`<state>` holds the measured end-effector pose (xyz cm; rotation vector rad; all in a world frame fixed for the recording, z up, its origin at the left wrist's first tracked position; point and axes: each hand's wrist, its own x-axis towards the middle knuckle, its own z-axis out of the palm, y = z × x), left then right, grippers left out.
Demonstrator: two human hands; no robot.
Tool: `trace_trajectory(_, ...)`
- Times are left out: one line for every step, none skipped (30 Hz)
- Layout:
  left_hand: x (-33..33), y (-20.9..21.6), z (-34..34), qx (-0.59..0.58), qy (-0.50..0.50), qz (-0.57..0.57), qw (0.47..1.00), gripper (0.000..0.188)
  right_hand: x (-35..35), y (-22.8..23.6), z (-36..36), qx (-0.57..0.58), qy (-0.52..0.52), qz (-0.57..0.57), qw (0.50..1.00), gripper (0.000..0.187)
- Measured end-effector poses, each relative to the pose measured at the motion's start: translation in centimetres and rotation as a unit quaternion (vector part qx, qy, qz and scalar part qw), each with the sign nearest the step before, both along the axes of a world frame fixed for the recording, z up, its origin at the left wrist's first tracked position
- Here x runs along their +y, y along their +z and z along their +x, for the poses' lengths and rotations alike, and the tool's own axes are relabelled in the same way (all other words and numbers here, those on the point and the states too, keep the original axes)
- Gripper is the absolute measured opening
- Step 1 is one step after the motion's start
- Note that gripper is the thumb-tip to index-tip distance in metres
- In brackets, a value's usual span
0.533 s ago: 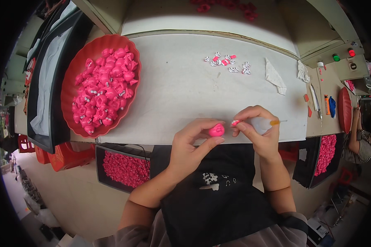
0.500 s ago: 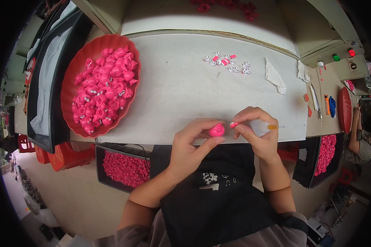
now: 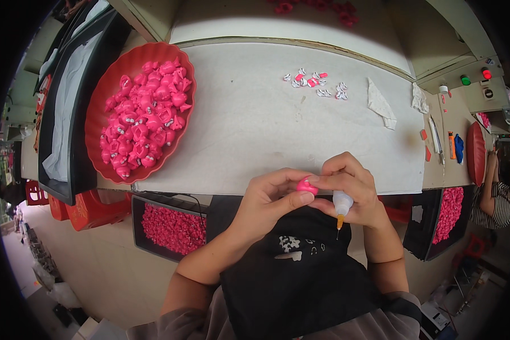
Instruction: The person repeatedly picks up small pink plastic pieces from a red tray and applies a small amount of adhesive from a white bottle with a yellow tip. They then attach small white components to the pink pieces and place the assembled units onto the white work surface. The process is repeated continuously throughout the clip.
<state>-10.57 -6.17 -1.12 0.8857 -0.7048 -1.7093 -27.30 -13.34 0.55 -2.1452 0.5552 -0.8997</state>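
Observation:
My left hand (image 3: 263,203) pinches a round, glossy pink plastic piece (image 3: 306,186) between thumb and fingers, over the table's near edge. The right hand (image 3: 356,187) has its fingertips against that piece's upper right side; any small part under them is hidden. In its palm it also grips a small translucent squeeze bottle (image 3: 342,200) with an amber needle tip pointing down. A scalloped red bowl (image 3: 189,122), heaped with similar pink pieces (image 3: 147,113), stands at the left. Several small silver-white and pink parts (image 3: 311,82) lie scattered toward the back of the white table cover (image 3: 238,107).
A long black tray (image 3: 85,164) lies beyond the bowl. Black crates of pink pieces (image 3: 173,228) stand below the table on both sides. White scraps (image 3: 381,105), tweezers (image 3: 434,139) and an orange tube (image 3: 451,145) lie at the right. Another person's striped sleeve (image 3: 500,207) shows far right.
My right hand has moved left and met the pink piece, bringing the small pink-and-white part it pinched there. The bottle's needle has swung from pointing right to pointing down.

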Motion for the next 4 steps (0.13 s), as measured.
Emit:
trace_trajectory(0.05,0.07,-0.03,0.012,-0.01,0.01,1.0,0.023,-0.12,0.05,-0.05,0.0,0.008,-0.014,1.0,0.037)
trace_trajectory(0.1,0.1,-0.06,0.024,-0.019,0.02,0.999,0.023,-0.18,0.11,-0.13,0.01,0.016,-0.023,1.0,0.038)
trace_trajectory(0.18,-0.04,-0.09,0.026,-0.029,0.004,0.999,0.024,-0.24,0.23,-0.25,0.021,0.025,-0.032,0.999,0.038)
trace_trajectory(0.32,-0.37,-0.09,0.028,-0.039,-0.012,0.999,0.026,-0.28,0.35,-0.38,0.032,0.032,-0.042,0.998,0.039)
